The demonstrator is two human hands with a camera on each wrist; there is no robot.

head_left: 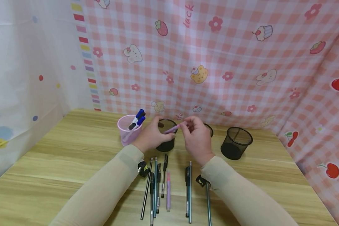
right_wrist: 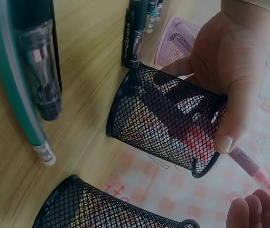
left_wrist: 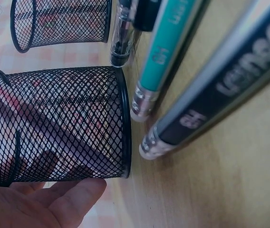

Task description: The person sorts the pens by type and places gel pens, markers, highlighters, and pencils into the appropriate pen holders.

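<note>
My left hand (head_left: 152, 136) grips a black mesh pen cup (head_left: 167, 146), its fingers behind and its thumb across the near side by the rim. A light purple highlighter (head_left: 173, 129) with a pink end slants down into that cup. Its upper end is pinched between the thumb and fingertips of my right hand (head_left: 198, 139). Through the mesh in the left wrist view, a dark slanted stick shape (left_wrist: 73, 142) reaches toward the cup's base. In the right wrist view the highlighter (right_wrist: 244, 161) sticks out past the cup's rim, close to the left thumb.
At left stands a pink mesh cup (head_left: 125, 138) with several markers. Another black cup (head_left: 212, 130) is partly hidden behind my right hand, and a third black cup (head_left: 234, 152) stands farther right. Nearer lie black gel pens (head_left: 187, 191), pencils (head_left: 190, 194) and a second purple highlighter (head_left: 168, 194).
</note>
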